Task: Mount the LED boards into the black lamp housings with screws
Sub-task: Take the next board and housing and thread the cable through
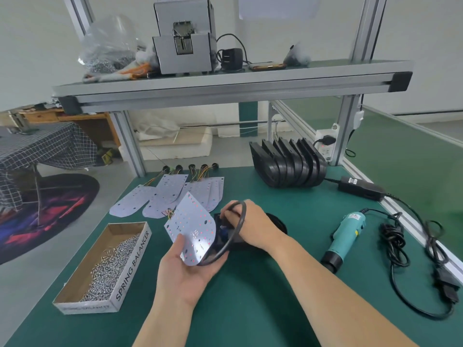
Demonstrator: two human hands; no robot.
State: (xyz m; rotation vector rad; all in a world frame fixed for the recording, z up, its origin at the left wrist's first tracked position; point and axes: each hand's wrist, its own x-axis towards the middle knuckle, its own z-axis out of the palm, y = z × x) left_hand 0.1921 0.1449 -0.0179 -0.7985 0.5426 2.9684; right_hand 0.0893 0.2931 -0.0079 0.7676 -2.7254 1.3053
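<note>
Left hand [185,266] grips the white rounded LED board [193,226], thumb on its face, fingers beneath. The board is tilted, just left of the black plastic lamp housing [278,222] on the green bench mat [275,296]. Right hand [253,221] is over the housing, its curled fingers pinching the end of a thick black cable [241,221]. Cardboard box [132,264] of silver screws [110,269] sits at left, teal electric screwdriver [345,234] at right.

Left hand [186,267] holding LED board [191,227]; right hand [251,225] on black housing [278,222]
</note>
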